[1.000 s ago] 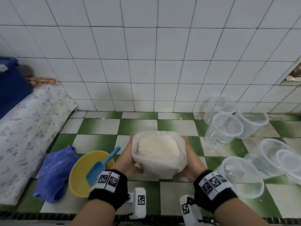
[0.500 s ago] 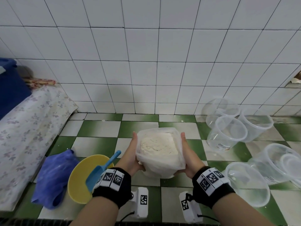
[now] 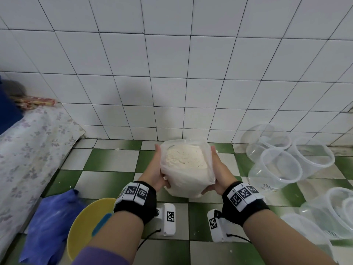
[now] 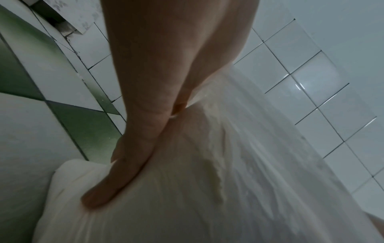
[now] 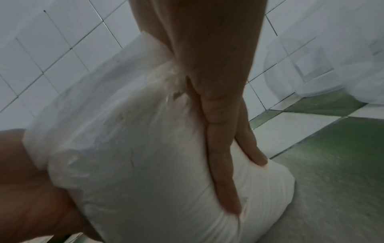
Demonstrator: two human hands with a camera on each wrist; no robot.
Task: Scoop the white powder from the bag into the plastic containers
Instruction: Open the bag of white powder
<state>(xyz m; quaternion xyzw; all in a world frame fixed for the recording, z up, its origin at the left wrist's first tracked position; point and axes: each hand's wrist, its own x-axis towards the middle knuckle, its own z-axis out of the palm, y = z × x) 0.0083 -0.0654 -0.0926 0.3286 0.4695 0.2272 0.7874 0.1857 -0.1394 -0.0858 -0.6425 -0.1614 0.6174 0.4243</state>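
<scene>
A clear plastic bag (image 3: pixel 186 169) full of white powder, its mouth open at the top, is held between my hands over the green-and-white tiles close to the wall. My left hand (image 3: pixel 155 169) holds its left side and my right hand (image 3: pixel 217 169) its right side, with both thumbs tucked round the near lower face. In the wrist views the left fingers (image 4: pixel 129 156) and right fingers (image 5: pixel 224 148) lie long against the bag (image 4: pixel 187 180) (image 5: pixel 145 148) and dent it. Several empty clear plastic containers (image 3: pixel 280 169) lie on their sides at the right.
A yellow bowl (image 3: pixel 84 226) with a blue scoop (image 3: pixel 101 223) sits at the lower left, partly hidden by my left forearm. A blue plastic bag (image 3: pixel 47 222) lies beside it. A flower-patterned cover (image 3: pixel 28 150) rises on the left. More containers (image 3: pixel 334 213) crowd the lower right.
Both hands have carried the bag away from me towards the wall. My arms are stretched further out, and the left forearm now covers part of the bowl and scoop.
</scene>
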